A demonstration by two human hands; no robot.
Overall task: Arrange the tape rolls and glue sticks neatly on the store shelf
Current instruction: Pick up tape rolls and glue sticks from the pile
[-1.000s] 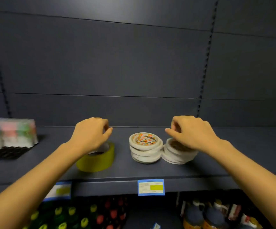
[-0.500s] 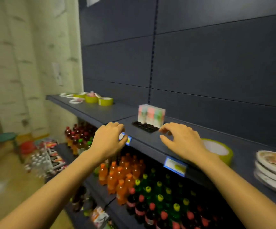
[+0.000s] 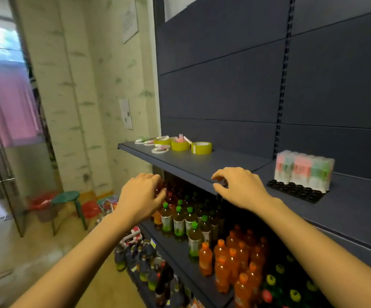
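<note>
Yellow tape rolls [image 3: 201,148] sit beside flat white rolls [image 3: 160,150] at the shelf's [image 3: 202,167] far end, eleven o'clock from the right hand [image 3: 240,187]. Glue sticks [image 3: 303,168] stand packed on a black tray [image 3: 296,191] at two o'clock. Both hands are empty, fingers loosely curled, apart. The left hand [image 3: 143,196] hangs before the drink bottles [image 3: 179,221].

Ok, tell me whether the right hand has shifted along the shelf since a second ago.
Yes, leftward. The right hand was well right of the glue stick pack; now it is left of that pack, over the front edge of the shelf.
</note>
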